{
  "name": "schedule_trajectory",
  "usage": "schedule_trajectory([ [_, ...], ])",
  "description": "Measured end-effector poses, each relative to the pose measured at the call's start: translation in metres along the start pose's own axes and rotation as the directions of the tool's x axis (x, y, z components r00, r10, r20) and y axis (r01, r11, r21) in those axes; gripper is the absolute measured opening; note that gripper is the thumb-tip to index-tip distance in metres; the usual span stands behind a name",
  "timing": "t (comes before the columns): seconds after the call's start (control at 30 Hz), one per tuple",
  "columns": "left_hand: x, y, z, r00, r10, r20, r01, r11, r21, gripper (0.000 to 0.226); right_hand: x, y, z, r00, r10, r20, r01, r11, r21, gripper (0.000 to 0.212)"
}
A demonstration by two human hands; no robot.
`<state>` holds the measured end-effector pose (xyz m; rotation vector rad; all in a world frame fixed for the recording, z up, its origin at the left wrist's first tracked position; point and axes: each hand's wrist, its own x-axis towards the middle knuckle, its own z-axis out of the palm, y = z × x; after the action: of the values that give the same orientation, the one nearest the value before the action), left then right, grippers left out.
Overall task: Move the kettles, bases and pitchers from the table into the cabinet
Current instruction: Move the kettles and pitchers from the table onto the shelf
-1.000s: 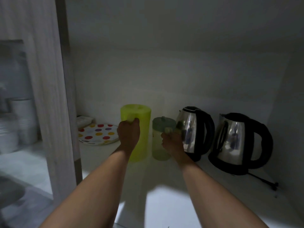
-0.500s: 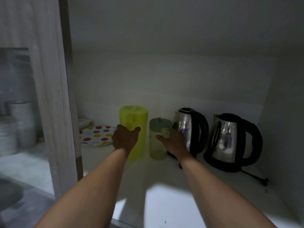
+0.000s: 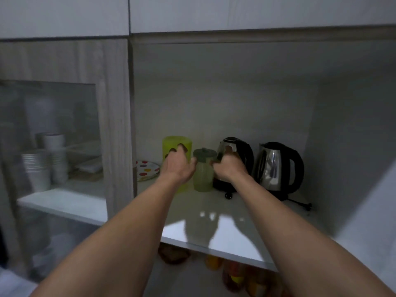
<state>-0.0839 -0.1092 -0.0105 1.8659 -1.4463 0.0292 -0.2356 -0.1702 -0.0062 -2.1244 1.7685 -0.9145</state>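
Quick update: the left hand (image 3: 179,166) has come off the yellow pitcher (image 3: 175,140). It was wrapped round it a moment ago, and now the fingers are spread loose in front of it, gripping nothing. The view has backed off too, so more of the cabinet shows. The right hand (image 3: 228,168) was on the small pitcher (image 3: 202,179) before. Now it's curled up right at the edge of that pitcher's lid, and honestly I can't tell if it's pinching it or just touching, since it's dark and blurry there.

Places, all from the small pitcher:
- It stands upright on the shelf (image 3: 214,229), lid on.
- The yellow pitcher is just left of it, also upright. Whether the two touch, can't say.
- Just right of it is the near kettle (image 3: 244,152), steel with a black handle, partly behind the right hand and sitting on a black base (image 3: 221,185).
- Further right is the far kettle (image 3: 276,166).
- A black plug (image 3: 228,196) lies on the shelf in front of it and a bit right.

Further left, past the yellow pitcher, a spotted plate (image 3: 147,169) lies flat. Beyond that, behind a glass door (image 3: 64,108), are stacked cups (image 3: 36,168). Under the shelf below it are some blurry jars (image 3: 233,275).
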Motion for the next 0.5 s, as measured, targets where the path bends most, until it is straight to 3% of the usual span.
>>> schedule_trajectory([
  [0.07,-0.024,0.000,-0.023,0.997,0.078,0.004,-0.078,0.996,0.040,0.050,-0.027,-0.011,-0.012,1.000,-0.022,-0.011,0.022,1.000,-0.016,0.058],
  [0.2,-0.074,-0.019,-0.076,0.992,0.125,-0.024,-0.123,0.991,0.052,0.049,-0.091,-0.043,-0.025,0.995,-0.098,0.004,0.098,0.995,-0.031,0.064],
  [0.5,-0.179,-0.107,-0.204,0.995,0.028,-0.092,-0.004,0.967,0.254,0.047,-0.196,-0.150,0.011,0.960,-0.249,0.125,0.243,0.968,0.061,0.069],
])
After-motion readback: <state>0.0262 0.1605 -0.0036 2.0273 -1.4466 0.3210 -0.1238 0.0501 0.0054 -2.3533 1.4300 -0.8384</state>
